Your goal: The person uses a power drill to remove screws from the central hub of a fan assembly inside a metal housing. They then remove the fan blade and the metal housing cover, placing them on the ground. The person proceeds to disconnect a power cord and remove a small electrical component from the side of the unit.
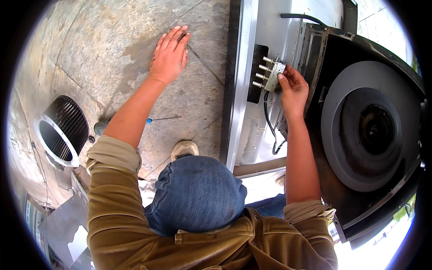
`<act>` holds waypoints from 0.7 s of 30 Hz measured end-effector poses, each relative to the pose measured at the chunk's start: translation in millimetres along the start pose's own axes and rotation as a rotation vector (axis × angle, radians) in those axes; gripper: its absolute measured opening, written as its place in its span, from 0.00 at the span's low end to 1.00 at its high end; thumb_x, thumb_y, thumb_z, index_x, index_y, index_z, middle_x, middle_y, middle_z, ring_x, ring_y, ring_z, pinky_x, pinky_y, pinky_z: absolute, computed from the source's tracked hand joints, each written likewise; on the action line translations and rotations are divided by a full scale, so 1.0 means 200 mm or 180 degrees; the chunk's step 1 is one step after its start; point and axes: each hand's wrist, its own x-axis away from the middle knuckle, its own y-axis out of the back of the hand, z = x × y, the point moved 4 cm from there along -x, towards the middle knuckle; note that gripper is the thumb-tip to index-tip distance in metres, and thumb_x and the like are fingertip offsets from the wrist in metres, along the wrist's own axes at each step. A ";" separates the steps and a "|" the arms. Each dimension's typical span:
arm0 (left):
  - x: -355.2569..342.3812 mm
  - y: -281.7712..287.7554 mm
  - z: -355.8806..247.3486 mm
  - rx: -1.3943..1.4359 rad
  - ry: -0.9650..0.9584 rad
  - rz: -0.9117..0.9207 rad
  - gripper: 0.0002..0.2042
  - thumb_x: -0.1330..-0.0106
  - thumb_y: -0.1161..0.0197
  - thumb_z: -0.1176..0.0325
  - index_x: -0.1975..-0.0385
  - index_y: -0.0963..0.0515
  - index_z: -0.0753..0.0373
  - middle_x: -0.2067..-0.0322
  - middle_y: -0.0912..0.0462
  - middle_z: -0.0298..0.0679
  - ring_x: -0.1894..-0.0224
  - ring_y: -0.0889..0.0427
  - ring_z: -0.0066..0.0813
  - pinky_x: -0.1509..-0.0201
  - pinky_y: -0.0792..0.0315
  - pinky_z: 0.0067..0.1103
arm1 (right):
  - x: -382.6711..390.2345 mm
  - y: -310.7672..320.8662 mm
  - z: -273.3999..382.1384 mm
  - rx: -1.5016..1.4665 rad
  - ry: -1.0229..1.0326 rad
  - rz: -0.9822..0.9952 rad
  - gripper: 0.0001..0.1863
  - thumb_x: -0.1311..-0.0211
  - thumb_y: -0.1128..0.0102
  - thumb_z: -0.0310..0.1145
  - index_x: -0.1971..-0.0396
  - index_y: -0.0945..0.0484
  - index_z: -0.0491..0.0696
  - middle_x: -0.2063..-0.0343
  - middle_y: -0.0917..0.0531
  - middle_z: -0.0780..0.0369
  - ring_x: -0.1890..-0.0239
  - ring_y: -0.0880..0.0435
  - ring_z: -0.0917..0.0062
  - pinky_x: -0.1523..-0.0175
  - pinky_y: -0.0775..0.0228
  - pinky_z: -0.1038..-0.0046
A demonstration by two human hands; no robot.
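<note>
Switch block [273, 78], a small metal unit w/ four silver plungers pointing toward 9 o'clock, sits b/w 1 and 2 o'clock of the view, over a bare pale-metal panel [275, 33]. R hand [294, 93] is clamped on its near edge, thumb on top, fingers round the far side. L hand [168, 58], at 11 o'clock, reaches out over the floor [103, 36], fingers extended and close together, gripping nothing; can't tell if the palm touches down.

A black cable [268, 118] drops from the block toward 6 o'clock, then hooks up at its end. Next to the plungers, a dark rectangular patch [259, 50], opening or plate, can't tell which. A black tube [302, 17] curves over the panel at 1 o'clock.

Floor is worn, grey-brown, crossed by thin seams, w/ a darker stain [135, 49] beside the L wrist. At 9 o'clock, a drum-shaped fan wheel [76, 119] w/ dark blades and a pale rim lies tipped. B/w it and center, a thin tool shaft [166, 118] w/ a blue part pokes out past the L forearm; a dark cylinder [100, 127] shows on the forearm's other side, link hidden.

At 3 o'clock, a big dark housing [330, 45] holds a grey ring [335, 126] around a grimy center. Sheet-metal pieces [51, 229] lie at 8 o'clock. Bright light and greenery [405, 209] at 4 o'clock. A denim knee [198, 193] and pale shoe [184, 147] fill in near 7 o'clock.
</note>
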 end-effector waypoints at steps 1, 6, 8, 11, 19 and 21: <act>0.00 0.01 0.00 0.0001 0.0012 0.0011 0.20 0.38 0.48 0.70 0.44 0.31 0.58 0.37 0.38 0.33 0.33 0.42 0.33 0.30 0.46 0.35 | 0.00 -0.02 0.00 0.0073 0.0060 -0.0036 0.18 0.43 0.40 0.19 0.51 0.26 0.35 0.61 0.20 0.60 0.62 0.20 0.80 0.54 0.28 0.80; 0.00 0.01 0.01 0.0007 -0.0007 0.0035 0.20 0.38 0.48 0.70 0.44 0.32 0.58 0.36 0.38 0.33 0.33 0.42 0.32 0.31 0.46 0.34 | 0.03 -0.11 0.00 0.0680 0.0525 -0.0075 0.17 0.45 0.39 0.19 0.54 0.23 0.38 0.63 0.20 0.58 0.64 0.19 0.79 0.57 0.27 0.79; 0.00 0.01 0.01 -0.0010 -0.0037 0.0051 0.20 0.38 0.48 0.69 0.44 0.31 0.59 0.36 0.38 0.33 0.33 0.43 0.30 0.31 0.46 0.33 | 0.04 -0.14 0.00 0.0704 0.0491 -0.0064 0.17 0.45 0.39 0.19 0.54 0.23 0.38 0.63 0.19 0.58 0.64 0.19 0.79 0.57 0.27 0.79; 0.00 0.02 0.01 0.0026 -0.0033 0.0027 0.20 0.38 0.47 0.68 0.44 0.31 0.60 0.36 0.39 0.33 0.33 0.43 0.30 0.31 0.46 0.32 | 0.04 -0.13 0.01 0.0696 0.0463 -0.0097 0.17 0.45 0.39 0.19 0.53 0.23 0.38 0.62 0.19 0.59 0.62 0.19 0.79 0.56 0.27 0.79; 0.01 0.02 0.01 0.0058 0.0080 0.0110 0.20 0.38 0.47 0.69 0.45 0.31 0.57 0.36 0.39 0.32 0.32 0.44 0.31 0.30 0.48 0.33 | 0.08 0.06 0.11 -0.1318 -0.0779 -0.0046 0.15 0.38 0.44 0.23 0.50 0.25 0.40 0.59 0.19 0.62 0.60 0.20 0.79 0.54 0.26 0.76; 0.00 0.02 0.01 0.0065 0.0143 0.0086 0.19 0.38 0.46 0.67 0.45 0.30 0.56 0.36 0.38 0.32 0.33 0.43 0.30 0.30 0.48 0.32 | 0.11 0.08 0.12 -0.1550 -0.0849 0.0118 0.14 0.37 0.45 0.25 0.51 0.25 0.41 0.59 0.19 0.62 0.60 0.20 0.78 0.56 0.25 0.73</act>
